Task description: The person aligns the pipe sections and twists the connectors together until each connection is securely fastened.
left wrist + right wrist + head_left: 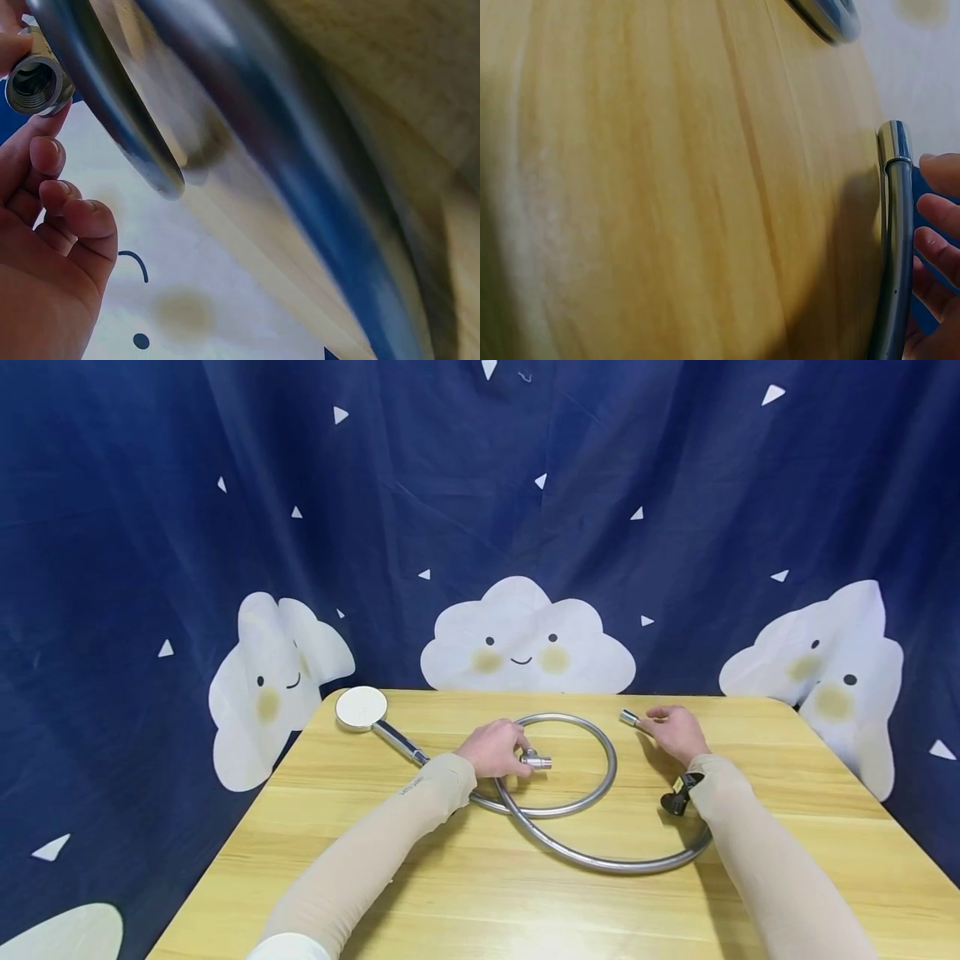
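My left hand (495,750) pinches a small chrome threaded pipe fitting (538,762) above the table. In the left wrist view the fitting's (34,84) round threaded mouth faces the camera, held between thumb and fingers. A coiled metal shower hose (606,863) lies beneath that hand and runs right. Its free end has a chrome connector (628,717). My right hand (677,733) is beside that end; in the right wrist view its fingers (937,247) are parted along one side of the hose (897,255), not wrapped round it.
A shower head (361,707) with a white face and chrome handle lies at the back left of the wooden table (420,893), joined to the hose. A dark blue curtain (480,510) with cloud prints hangs behind the table's far edge. A black device (678,795) is strapped at my right wrist.
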The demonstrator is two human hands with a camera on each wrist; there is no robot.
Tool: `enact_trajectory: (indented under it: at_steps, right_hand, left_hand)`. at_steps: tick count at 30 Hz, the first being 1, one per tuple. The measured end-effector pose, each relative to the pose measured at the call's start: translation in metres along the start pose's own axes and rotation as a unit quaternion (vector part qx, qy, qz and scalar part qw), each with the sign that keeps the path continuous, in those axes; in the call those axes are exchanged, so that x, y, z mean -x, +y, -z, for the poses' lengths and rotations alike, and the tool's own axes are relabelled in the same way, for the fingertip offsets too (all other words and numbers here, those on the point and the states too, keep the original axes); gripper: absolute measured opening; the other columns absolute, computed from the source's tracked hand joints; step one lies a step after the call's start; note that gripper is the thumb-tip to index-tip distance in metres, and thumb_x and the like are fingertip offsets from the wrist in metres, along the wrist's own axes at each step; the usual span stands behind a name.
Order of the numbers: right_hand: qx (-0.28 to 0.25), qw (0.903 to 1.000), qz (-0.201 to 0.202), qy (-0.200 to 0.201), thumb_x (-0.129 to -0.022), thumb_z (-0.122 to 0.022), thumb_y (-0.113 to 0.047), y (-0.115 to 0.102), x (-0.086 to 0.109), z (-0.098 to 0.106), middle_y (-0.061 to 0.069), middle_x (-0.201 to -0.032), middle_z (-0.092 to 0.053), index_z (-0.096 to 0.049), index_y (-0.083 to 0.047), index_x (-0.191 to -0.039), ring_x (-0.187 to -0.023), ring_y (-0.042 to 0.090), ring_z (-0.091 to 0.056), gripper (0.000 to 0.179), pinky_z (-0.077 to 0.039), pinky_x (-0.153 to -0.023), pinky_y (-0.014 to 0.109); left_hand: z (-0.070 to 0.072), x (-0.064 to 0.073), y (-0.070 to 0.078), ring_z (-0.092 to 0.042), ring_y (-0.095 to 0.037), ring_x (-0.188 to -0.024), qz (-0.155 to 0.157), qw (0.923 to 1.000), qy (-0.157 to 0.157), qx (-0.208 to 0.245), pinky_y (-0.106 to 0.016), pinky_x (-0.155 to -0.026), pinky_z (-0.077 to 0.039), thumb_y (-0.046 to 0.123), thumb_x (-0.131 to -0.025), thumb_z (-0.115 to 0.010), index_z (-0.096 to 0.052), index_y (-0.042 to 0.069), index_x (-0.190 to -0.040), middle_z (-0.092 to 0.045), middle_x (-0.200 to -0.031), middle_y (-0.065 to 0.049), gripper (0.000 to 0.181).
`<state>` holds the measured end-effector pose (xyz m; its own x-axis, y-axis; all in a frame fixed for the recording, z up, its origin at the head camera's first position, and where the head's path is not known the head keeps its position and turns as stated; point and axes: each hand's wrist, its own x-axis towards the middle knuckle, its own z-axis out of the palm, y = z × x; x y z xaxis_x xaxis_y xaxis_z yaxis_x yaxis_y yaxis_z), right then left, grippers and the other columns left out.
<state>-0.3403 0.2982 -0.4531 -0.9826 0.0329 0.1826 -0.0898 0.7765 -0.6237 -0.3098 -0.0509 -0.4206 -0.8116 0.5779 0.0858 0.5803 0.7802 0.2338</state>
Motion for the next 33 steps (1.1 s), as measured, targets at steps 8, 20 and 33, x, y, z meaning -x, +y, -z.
enact_trajectory:
  at_steps: [8, 20, 33]
  right_hand:
    - [0.021, 0.9997, -0.013, -0.005, -0.084, -0.064, -0.030, 0.005, 0.000, 0.002, 0.024, -0.111, -0.062, -0.063, 0.002, -0.110, -0.098, 0.036, -0.057, 0.042, -0.043, -0.080, 0.046]
    - [-0.012, 0.9990, -0.038, -0.022, -0.081, -0.067, -0.028, 0.010, 0.002, 0.006, 0.022, -0.111, -0.063, -0.065, 0.001, -0.110, -0.101, 0.035, -0.055, 0.041, -0.041, -0.084, 0.044]
    - [-0.013, 0.9985, -0.048, -0.021, -0.078, -0.071, -0.028, 0.013, 0.001, 0.003, 0.018, -0.103, -0.066, -0.068, -0.002, -0.105, -0.092, 0.030, -0.056, 0.038, -0.042, -0.077, 0.037]
  left_hand:
    - [0.002, 0.002, 0.000, -0.048, -0.009, -0.081, 0.001, 0.9999, -0.009, 0.003, -0.024, -0.066, -0.041, 0.042, -0.068, -0.072, -0.073, 0.023, -0.092, -0.060, -0.087, 0.008, 0.032]
    - [0.000, 0.003, -0.005, -0.049, -0.008, -0.081, 0.005, 1.0000, -0.007, 0.002, -0.024, -0.069, -0.042, 0.044, -0.067, -0.072, -0.073, 0.025, -0.091, -0.057, -0.085, 0.014, 0.030]
    - [-0.002, 0.001, -0.003, -0.048, -0.008, -0.079, -0.003, 0.9999, 0.001, -0.011, -0.025, -0.069, -0.042, 0.044, -0.067, -0.071, -0.072, 0.027, -0.091, -0.054, -0.083, 0.015, 0.030]
